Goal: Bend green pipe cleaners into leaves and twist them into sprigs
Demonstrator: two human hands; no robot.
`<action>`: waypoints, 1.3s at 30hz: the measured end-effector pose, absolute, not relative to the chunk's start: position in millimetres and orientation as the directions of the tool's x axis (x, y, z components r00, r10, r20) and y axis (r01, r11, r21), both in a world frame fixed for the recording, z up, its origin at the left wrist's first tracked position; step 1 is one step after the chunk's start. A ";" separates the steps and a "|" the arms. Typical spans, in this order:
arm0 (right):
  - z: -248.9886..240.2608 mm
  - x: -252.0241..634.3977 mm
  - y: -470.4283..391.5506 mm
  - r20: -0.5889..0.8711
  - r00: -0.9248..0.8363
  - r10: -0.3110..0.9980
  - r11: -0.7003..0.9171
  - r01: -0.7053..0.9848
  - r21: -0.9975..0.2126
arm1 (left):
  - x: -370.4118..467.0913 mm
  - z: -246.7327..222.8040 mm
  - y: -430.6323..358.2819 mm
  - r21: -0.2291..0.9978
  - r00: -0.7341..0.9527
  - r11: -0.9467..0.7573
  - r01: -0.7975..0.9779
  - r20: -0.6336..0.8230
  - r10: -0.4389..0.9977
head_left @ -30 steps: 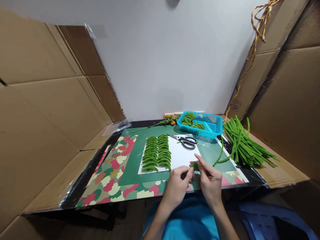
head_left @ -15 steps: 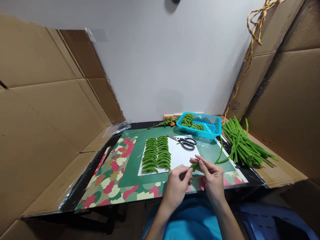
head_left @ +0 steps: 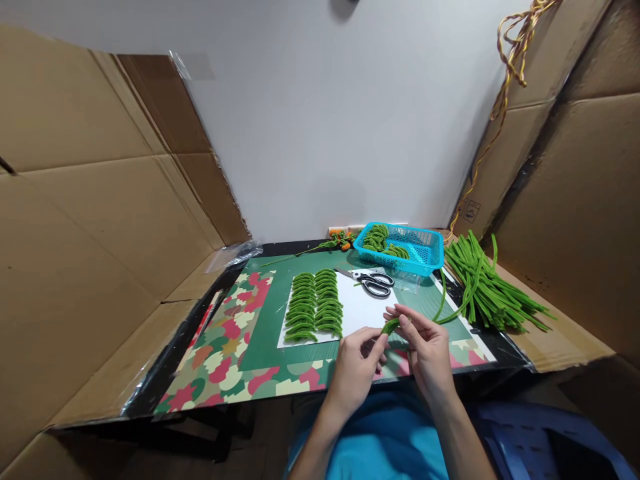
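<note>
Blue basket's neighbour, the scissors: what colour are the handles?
Black with pale edging on the handles, head view.

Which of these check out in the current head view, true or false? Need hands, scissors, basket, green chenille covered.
1. The left hand and right hand both touch a short green chenille piece. True.
2. The scissors lie in the basket. False: the scissors lie on the white sheet.
3. The curved green pieces on the sheet form two columns. True.
4. The basket is empty. False: the turquoise basket holds more green pieces.
5. The long chenille stems lie to the right of the basket. True.
</note>
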State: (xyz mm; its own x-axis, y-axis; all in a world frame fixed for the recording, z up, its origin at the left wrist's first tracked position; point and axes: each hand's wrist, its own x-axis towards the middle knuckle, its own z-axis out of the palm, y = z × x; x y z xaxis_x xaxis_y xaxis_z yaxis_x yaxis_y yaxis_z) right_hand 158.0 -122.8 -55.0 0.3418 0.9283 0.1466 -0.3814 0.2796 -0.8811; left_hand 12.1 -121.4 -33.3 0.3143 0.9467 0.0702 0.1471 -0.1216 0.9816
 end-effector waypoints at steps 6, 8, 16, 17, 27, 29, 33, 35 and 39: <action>-53.4 182.8 -142.3 0.224 0.396 0.891 0.276 -0.078 -0.958 | 8.0 -37.8 -119.5 0.988 0.259 -0.108 0.113 0.076 0.963; -56.2 198.6 -147.2 0.257 0.418 0.871 0.261 0.048 -0.964 | 8.3 -38.4 -118.3 0.991 0.245 -0.100 0.090 0.075 0.967; -68.4 219.3 -127.6 0.469 0.107 0.877 0.308 0.624 -0.718 | 9.5 -39.2 -114.5 0.993 0.220 -0.091 0.079 0.072 0.973; -68.2 217.3 -123.9 0.472 0.072 0.879 0.316 0.654 -0.688 | 9.2 -39.3 -114.3 0.994 0.218 -0.085 0.075 0.067 0.974; -58.7 218.3 -140.5 0.386 0.258 0.886 0.262 0.407 -0.875 | 9.4 -44.9 -114.5 0.999 0.205 -0.034 0.029 0.028 0.978; -58.6 217.4 -146.5 0.323 0.325 0.889 0.258 0.228 -0.939 | 9.4 -44.6 -115.6 0.999 0.212 -0.032 0.019 0.027 0.977; -56.2 209.4 -151.2 0.340 0.357 0.870 0.334 0.078 -0.939 | 9.0 -42.2 -117.7 1.000 0.212 -0.024 -0.001 0.024 0.977; -55.0 205.2 -152.5 0.367 0.320 0.873 0.358 0.091 -0.929 | 8.8 -40.6 -118.1 0.999 0.226 -0.032 0.008 0.029 0.974; -57.5 201.9 -156.4 0.318 0.208 0.925 0.302 0.102 -0.948 | 9.0 -38.4 -117.9 0.998 0.264 -0.041 0.048 0.027 0.964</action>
State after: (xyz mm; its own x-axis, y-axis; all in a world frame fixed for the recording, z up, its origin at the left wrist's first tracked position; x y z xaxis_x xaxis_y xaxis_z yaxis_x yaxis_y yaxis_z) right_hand 201.9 -156.4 -57.5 0.2075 0.9252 0.3176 0.1023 0.3023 -0.9477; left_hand 9.0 -117.9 -38.4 0.2643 0.9641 0.0268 0.0480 -0.0409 0.9980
